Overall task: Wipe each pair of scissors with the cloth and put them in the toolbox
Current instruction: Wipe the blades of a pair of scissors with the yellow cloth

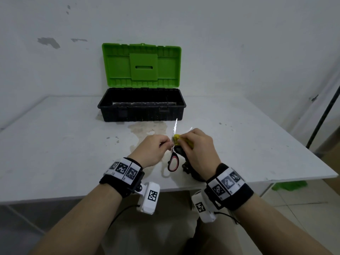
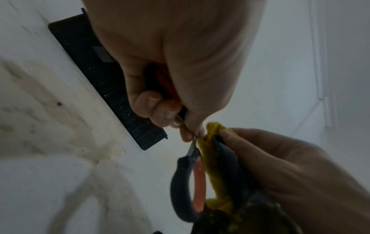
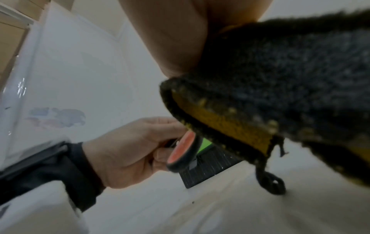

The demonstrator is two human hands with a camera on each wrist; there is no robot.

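So our left hand (image 1: pixel 153 150) is curled around one handle loop of the scissors (image 1: pixel 173 157), with the fingertips pinching near the pivot, while the other black-and-red loop hangs free below. Our right hand (image 1: pixel 199 150) is wrapped around the cloth (image 1: pixel 177 139), a yellow one with a dark scrubby backing, and squeezes it onto the scissors right around the pivot. Most of the cloth dangles under the palm, almost down to the table (image 1: pixel 55 144). The blade (image 1: pixel 174 127) sticks up and away from us, bare and shiny, pointing toward the toolbox (image 1: pixel 141 107).

Handling-wise, we'd say these scissors are light and stiff, nothing fragile, but the steel looks slick and the tip is sharp. So grip the rubbery handles, not the metal, and keep cloth between fingers and edge when sliding up. The cloth is soft and floppy, so bunch it up or it'll just flap.

The toolbox sits open at the back of the table, green lid (image 1: pixel 141 65) upright and black tray well apart from our hands. We can't tell what's inside it.
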